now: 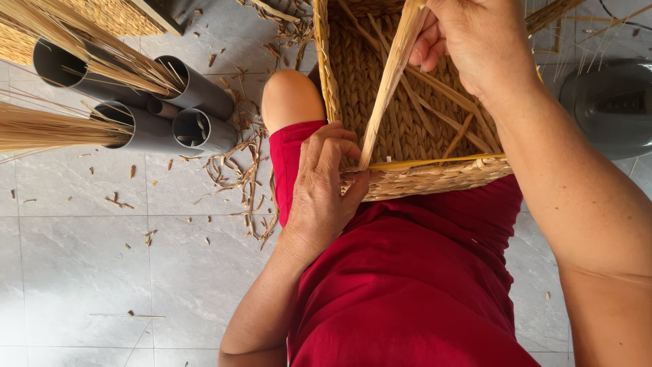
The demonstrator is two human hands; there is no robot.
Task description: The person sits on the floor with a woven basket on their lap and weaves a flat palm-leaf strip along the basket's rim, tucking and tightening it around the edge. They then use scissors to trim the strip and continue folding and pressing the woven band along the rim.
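Note:
A woven straw basket (407, 115) rests on my lap, against my red clothing. My left hand (326, 183) grips the basket's near rim (435, 178), thumb pressed where a flat pale straw strand (390, 75) enters the weave. My right hand (468, 37) is at the top of the view, fingers closed on the upper end of that strand, pulling it taut and up. A thin yellow stick (441, 162) runs along the rim's inner edge.
Several grey plastic pipes (197, 129) holding bundles of dried straw (41, 126) lie on the tiled floor at left. Straw scraps (238, 170) litter the floor by my knee (292, 95). A grey appliance (608, 109) sits at right.

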